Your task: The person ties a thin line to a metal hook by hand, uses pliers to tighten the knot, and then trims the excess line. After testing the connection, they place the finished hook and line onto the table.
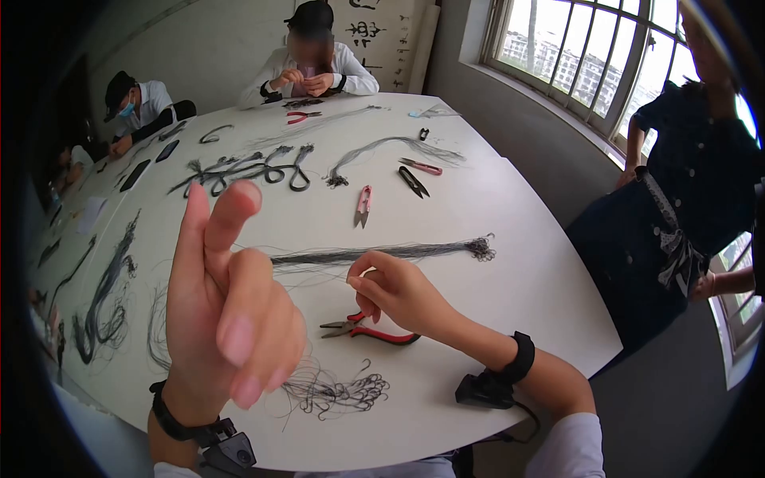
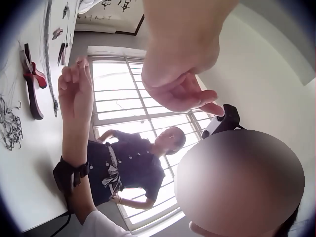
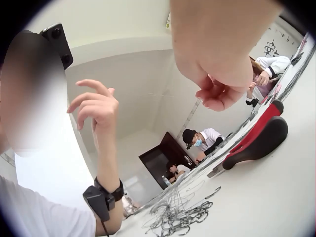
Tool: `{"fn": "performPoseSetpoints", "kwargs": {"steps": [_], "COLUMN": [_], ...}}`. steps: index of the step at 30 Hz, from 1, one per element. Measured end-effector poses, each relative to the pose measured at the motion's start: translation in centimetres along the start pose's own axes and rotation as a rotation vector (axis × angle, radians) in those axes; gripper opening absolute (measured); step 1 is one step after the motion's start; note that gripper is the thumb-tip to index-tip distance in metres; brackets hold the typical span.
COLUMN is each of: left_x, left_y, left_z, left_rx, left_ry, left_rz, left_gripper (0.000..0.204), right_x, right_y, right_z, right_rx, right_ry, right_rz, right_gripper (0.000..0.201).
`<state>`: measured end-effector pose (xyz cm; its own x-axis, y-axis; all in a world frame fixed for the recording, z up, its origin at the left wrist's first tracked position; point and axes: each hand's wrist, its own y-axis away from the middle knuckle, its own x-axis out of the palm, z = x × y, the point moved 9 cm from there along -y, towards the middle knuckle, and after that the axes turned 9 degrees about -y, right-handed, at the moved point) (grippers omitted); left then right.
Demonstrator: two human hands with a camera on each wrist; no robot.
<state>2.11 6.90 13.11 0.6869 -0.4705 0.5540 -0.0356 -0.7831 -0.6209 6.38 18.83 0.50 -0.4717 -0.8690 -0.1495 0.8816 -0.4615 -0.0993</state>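
My left hand is raised close to the head camera, well above the table, thumb and forefinger extended and the other fingers bent. In the right wrist view this left hand stands upright with its fingers loosely curved; I cannot tell whether it holds a fine strand. My right hand pinches thumb against forefinger at what looks like a thin dark strand, beside a long bundle of dark strands. Below it lie red-and-black pliers. A looped bundle of dark wire lies nearer the front edge.
Pink thread snips and black thread snips lie farther back. Several looped bundles and a phone are on the table. One person sits opposite; another stands at the right by the window.
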Motion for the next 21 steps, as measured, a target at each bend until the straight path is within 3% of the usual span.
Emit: {"fn": "performPoseSetpoints", "kwargs": {"steps": [1, 3, 4, 6, 8, 11, 15, 21], "left_x": [-0.2, -4.2, -4.4, -4.4, -5.4, -6.5, -6.5, -7.0], "left_y": [-0.5, -0.7, -1.1, -2.0, -1.8, -1.5, -1.6, -1.8], "left_z": [-0.3, -2.0, -1.8, -1.1, -0.8, -0.8, -0.8, 0.5], "left_rx": [0.000, 0.047, 0.049, 0.059, 0.046, 0.064, 0.079, -0.004], "left_ry": [-0.002, -0.285, -0.289, -0.561, -0.585, -0.645, -0.654, -0.926], "left_rz": [-0.002, -0.436, -0.439, -0.365, -0.345, -0.468, -0.496, -0.392], "left_gripper": [0.077, 0.056, 0.056, 0.052, 0.051, 0.050, 0.048, 0.045], "right_x": [0.3, 1.6, 2.6, 3.5, 4.6, 6.0, 7.4, 8.3], "right_y": [0.2, 0.7, 1.1, 2.0, 2.7, 3.7, 4.0, 5.1], "right_z": [0.2, 0.8, 1.4, 2.2, 2.9, 3.8, 3.0, 4.2], "right_rx": [-0.055, -0.101, -0.146, -0.164, -0.219, -0.355, -0.434, -0.503], "right_ry": [0.054, 0.167, 0.282, 0.294, 0.404, 0.493, 0.461, 0.526], "right_rz": [-0.026, 0.041, 0.106, 0.115, 0.188, 0.230, 0.260, 0.259], "right_gripper": [0.013, 0.012, 0.010, 0.006, 0.002, 0.003, 0.006, 0.008]}}
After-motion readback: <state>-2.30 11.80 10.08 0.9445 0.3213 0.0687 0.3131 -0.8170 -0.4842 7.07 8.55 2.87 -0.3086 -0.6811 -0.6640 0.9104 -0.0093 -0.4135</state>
